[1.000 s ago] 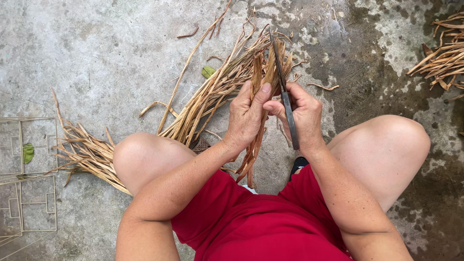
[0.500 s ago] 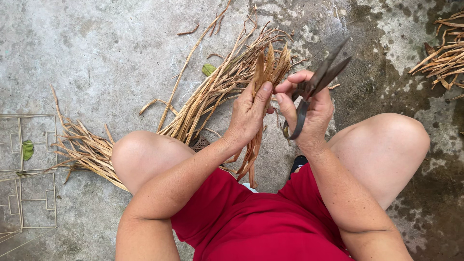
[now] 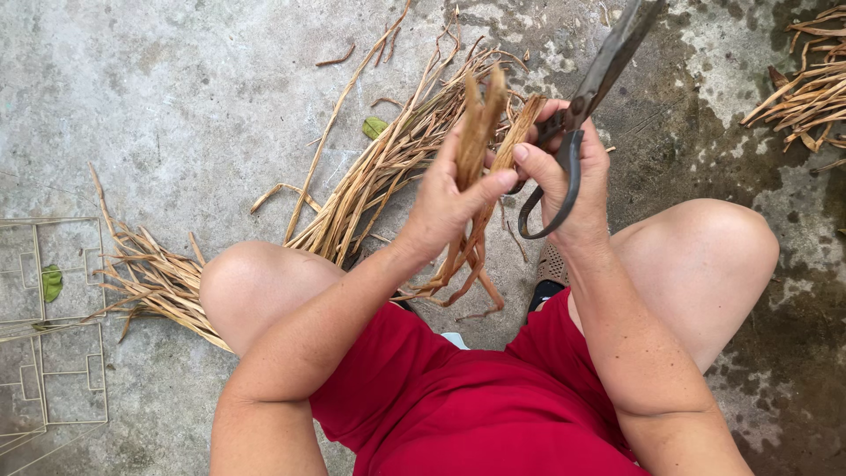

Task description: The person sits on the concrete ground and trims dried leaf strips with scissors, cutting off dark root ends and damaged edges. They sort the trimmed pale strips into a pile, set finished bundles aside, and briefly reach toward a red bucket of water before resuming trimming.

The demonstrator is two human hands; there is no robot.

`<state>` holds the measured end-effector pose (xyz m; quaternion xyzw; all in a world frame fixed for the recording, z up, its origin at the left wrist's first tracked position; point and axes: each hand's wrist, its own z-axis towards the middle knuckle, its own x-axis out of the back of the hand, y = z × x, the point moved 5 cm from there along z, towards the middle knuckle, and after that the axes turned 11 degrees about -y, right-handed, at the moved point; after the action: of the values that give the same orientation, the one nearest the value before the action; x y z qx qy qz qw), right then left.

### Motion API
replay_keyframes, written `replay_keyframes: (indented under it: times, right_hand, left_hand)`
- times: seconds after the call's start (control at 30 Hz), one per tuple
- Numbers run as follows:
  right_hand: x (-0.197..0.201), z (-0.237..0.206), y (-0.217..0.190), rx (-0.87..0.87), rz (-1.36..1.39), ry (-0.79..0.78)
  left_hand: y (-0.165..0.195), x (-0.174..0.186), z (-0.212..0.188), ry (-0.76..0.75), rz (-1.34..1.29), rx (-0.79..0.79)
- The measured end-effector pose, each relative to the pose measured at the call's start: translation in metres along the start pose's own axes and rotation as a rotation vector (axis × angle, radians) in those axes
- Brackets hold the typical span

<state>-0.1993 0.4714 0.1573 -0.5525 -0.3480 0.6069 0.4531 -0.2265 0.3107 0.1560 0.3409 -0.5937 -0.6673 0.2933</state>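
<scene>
Head camera looked down on the left hand [image 3: 449, 207], its fingers pinching a small bunch of dried strips [image 3: 476, 176] upright above the knees. The right hand [image 3: 573, 189] touched that bunch with its thumb while its fingers curled through the handles of dark scissors [image 3: 586, 97], blades pointing away. A heap of dried stalks [image 3: 352, 203] lay on the concrete floor [image 3: 176, 106].

Stained concrete floor [image 3: 176, 97] – dried stalks [image 3: 352, 198] across the middle, another heap [image 3: 806, 97] upper right, wire frame [image 3: 53, 326] lower left
</scene>
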Motion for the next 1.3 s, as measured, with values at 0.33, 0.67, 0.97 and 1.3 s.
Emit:
replay_keyframes:
  times: [0.33,0.67,0.97,1.3]
  right_hand:
    - [-0.007,-0.004,-0.006,0.047,-0.148,-0.048]
    - [-0.007,-0.007,-0.016,0.132,-0.100,0.018]
    - [-0.016,-0.008,-0.020,0.053,-0.243,-0.080]
    - [-0.034,-0.014,-0.010,-0.029,-0.650,-0.126]
  left_hand:
    - [0.000,0.004,-0.003,0.017,-0.074,0.028]
    - [-0.005,0.000,-0.007,-0.009,-0.138,0.183]
    - [-0.016,0.010,0.001,0.028,-0.373,0.050]
    - [-0.017,0.019,0.000,0.098,-0.506,0.059]
